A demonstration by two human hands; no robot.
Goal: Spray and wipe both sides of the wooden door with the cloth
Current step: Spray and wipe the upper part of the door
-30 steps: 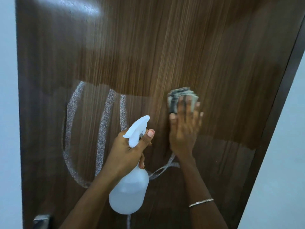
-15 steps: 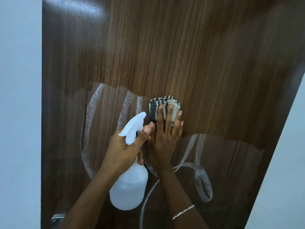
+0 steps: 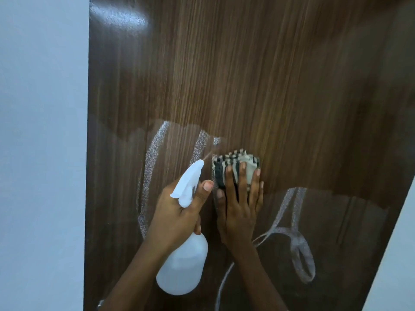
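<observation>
At frame centre the right hand [image 3: 240, 207] presses the cloth [image 3: 235, 162] on the wooden door [image 3: 247, 75] with straight fingers, the left hand [image 3: 177, 212] grips the spray bottle [image 3: 182, 268]; foam streaks show below, so side 1 looks unfinished

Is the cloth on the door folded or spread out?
Folded: the cloth shows several stacked, layered edges above the right hand pressing it.
</observation>
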